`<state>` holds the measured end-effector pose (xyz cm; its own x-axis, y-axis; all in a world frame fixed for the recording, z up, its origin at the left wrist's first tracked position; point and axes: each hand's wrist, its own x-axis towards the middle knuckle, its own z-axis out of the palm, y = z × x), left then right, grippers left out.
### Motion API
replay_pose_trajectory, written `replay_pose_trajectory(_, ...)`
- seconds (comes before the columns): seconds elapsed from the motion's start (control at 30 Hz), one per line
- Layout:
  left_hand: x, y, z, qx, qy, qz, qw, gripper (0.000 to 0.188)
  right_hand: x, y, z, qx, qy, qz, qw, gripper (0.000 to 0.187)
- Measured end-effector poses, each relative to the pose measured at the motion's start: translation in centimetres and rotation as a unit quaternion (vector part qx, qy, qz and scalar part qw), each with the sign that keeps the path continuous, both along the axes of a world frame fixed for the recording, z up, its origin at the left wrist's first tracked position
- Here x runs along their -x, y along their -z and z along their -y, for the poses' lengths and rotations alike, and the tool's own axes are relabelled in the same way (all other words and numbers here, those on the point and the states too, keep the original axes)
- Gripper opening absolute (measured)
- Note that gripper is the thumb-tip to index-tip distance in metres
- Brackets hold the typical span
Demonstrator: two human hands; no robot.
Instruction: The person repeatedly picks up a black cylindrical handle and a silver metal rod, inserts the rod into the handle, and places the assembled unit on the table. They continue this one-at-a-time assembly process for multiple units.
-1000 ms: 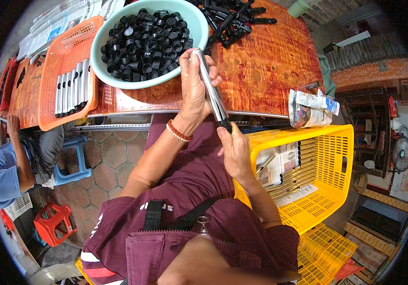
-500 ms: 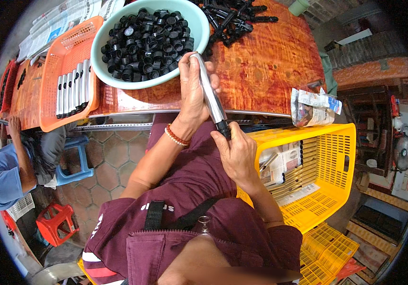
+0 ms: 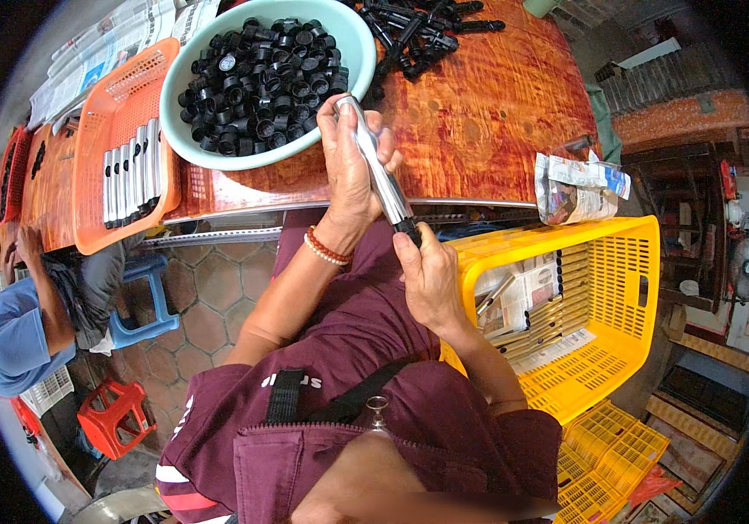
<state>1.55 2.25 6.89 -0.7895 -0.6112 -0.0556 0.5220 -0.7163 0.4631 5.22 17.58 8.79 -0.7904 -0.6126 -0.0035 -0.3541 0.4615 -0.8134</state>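
My left hand (image 3: 354,170) is wrapped round the upper part of a silver metal tube (image 3: 387,189), held slantwise in front of the table edge. My right hand (image 3: 434,281) grips the tube's black lower end (image 3: 407,229), with the thumb lying along it. Just beyond my left hand stands a pale teal basin (image 3: 252,162) full of small black caps (image 3: 261,87). Several more silver tubes (image 3: 134,175) with black ends lie side by side in an orange basket (image 3: 123,100) to the left.
Black rod-shaped parts (image 3: 409,37) lie heaped on the wooden table (image 3: 497,96), and a plastic bag (image 3: 577,194) sits at its right edge. A yellow crate (image 3: 580,384) holding tubes and newspaper is at my right. A co-worker (image 3: 12,332) sits at left, near blue (image 3: 146,327) and red (image 3: 117,424) stools.
Both hands keep hold of the tube, its black end now slightly higher and to the left. My right-hand fingers have shifted round that end. The co-worker's hands have moved slightly.
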Motion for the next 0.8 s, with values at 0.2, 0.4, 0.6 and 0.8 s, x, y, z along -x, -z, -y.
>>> replay_pose_trajectory(0.2,0.1,0.2,-0.1,-0.003,0.001,-0.009,1.0,0.021,-0.1,0.1,0.1,0.042,0.012,0.048,0.998,0.042)
replay_pose_trajectory(0.4,0.1,0.2,-0.2,-0.007,0.004,-0.008,1.0,0.02,-0.3,-0.8,0.2,0.071,0.034,0.134,0.988,0.044)
replay_pose_trajectory(0.6,0.0,0.3,-0.3,-0.012,0.002,-0.019,1.0,0.018,-0.5,-0.4,0.1,0.068,0.028,0.149,0.986,0.044)
replay_pose_trajectory(0.8,0.3,-0.1,-0.2,-0.032,-0.02,0.005,0.999,0.016,1.6,-0.6,-0.5,0.031,0.018,0.045,0.998,0.039)
